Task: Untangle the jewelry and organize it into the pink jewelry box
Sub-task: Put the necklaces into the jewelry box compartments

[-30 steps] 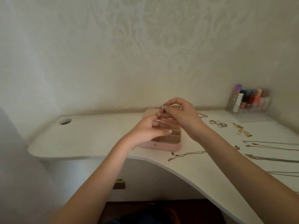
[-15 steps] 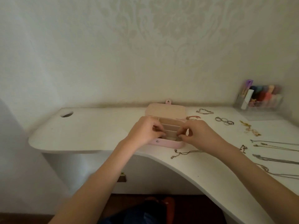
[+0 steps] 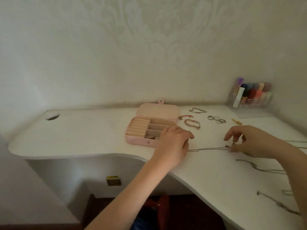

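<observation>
Now the pink jewelry box (image 3: 150, 130) is sitting open on the white desk (image 3: 83, 130), lid back. Just right of it the left hand (image 3: 172, 143) is pinching 1 end of a thin chain (image 3: 209, 148) — the right hand (image 3: 249, 140) is pinching its other end, fingers curled. Bracelets (image 3: 192, 124) are lying behind.

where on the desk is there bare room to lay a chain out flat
Bare desk lies left of the pink jewelry box, out to the round cable hole. Right of the box it is crowded: bracelets, rings, chains and both hands.
</observation>
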A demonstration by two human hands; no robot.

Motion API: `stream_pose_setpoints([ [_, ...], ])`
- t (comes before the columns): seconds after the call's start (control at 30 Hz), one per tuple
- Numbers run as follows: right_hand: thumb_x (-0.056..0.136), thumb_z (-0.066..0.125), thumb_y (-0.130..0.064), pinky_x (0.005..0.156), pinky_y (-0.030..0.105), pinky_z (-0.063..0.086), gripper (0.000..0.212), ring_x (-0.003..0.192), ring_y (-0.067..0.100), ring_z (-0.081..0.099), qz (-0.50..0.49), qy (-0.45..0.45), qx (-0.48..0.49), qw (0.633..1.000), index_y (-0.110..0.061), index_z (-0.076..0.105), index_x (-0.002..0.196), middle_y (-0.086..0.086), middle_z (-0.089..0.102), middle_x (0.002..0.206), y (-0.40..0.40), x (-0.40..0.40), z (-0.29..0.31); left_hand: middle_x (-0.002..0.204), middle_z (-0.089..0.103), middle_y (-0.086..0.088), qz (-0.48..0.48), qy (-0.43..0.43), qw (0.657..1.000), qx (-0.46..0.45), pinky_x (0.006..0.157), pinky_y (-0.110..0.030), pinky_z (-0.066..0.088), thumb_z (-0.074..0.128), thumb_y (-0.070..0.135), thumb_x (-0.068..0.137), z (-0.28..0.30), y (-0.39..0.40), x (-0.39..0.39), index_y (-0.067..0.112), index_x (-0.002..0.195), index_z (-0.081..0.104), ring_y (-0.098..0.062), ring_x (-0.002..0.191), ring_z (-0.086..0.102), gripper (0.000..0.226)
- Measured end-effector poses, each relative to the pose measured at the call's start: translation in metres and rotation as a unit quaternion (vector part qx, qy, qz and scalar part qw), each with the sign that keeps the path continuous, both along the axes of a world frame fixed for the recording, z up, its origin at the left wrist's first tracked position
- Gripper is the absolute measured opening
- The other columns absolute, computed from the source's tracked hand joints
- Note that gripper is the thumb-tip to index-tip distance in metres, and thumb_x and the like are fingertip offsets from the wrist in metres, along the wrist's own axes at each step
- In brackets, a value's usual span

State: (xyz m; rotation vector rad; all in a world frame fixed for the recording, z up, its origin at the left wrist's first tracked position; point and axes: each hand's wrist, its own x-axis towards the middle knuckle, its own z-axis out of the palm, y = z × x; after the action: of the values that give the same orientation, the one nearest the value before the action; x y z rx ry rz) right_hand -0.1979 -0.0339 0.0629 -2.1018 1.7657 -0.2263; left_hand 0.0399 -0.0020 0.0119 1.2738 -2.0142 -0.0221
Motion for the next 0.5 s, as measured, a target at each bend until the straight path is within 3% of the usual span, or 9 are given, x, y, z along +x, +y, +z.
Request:
stream_pose_setpoints([
  [0.13, 0.078, 0.074, -0.029, 0.072, 0.030, 0.047, 0.020, 0.078, 0.009, 0.050, -0.021, 0.058, -0.021, 0.998, -0.035, 0.058, 0.088, -0.009, 0.053, 0.094, -0.008, -0.003, -0.008, 0.103, 0.067, -0.005, -0.035, 0.007, 0.999, 0.038, 0.097, -0.031, 0.032, 0.049, 0.005, 0.089, -0.004, -0.005, -0.032, 0.015, 0.108, 0.067, -0.020, 0.110, 0.051, 0.028],
  [0.27, 0.081, 0.070, -0.026, 0.070, 0.029, 0.044, 0.014, 0.071, 0.008, 0.049, -0.005, 0.045, -0.021, 0.999, -0.031, 0.058, 0.075, -0.006, 0.057, 0.090, -0.009, 0.003, -0.016, 0.098, 0.069, -0.011, -0.060, 0.010, 0.996, 0.063, 0.088, -0.037, 0.042, 0.051, 0.002, 0.085, -0.008, -0.013, -0.054, 0.009, 0.106, 0.066, -0.028, 0.102, 0.054, 0.027],
  [0.37, 0.085, 0.065, -0.025, 0.079, 0.033, 0.046, 0.011, 0.081, 0.013, 0.049, 0.011, 0.067, -0.041, 0.997, -0.025, 0.059, 0.076, -0.003, 0.055, 0.091, -0.013, 0.006, -0.020, 0.101, 0.066, -0.013, -0.070, -0.005, 0.994, 0.079, 0.087, -0.039, 0.043, 0.051, 0.006, 0.087, -0.012, -0.017, -0.058, 0.007, 0.111, 0.062, -0.029, 0.105, 0.052, 0.027],
  [0.5, 0.091, 0.058, -0.020, 0.074, 0.027, 0.043, 0.014, 0.084, 0.016, 0.055, 0.025, -0.045, -0.056, 0.997, -0.024, 0.055, 0.077, -0.004, 0.059, 0.088, -0.011, 0.011, -0.019, 0.124, 0.055, -0.012, -0.073, -0.029, 0.988, 0.132, 0.096, -0.038, 0.039, 0.049, 0.020, 0.093, -0.017, -0.018, -0.057, 0.007, 0.130, 0.045, -0.026, 0.121, 0.040, 0.039],
])
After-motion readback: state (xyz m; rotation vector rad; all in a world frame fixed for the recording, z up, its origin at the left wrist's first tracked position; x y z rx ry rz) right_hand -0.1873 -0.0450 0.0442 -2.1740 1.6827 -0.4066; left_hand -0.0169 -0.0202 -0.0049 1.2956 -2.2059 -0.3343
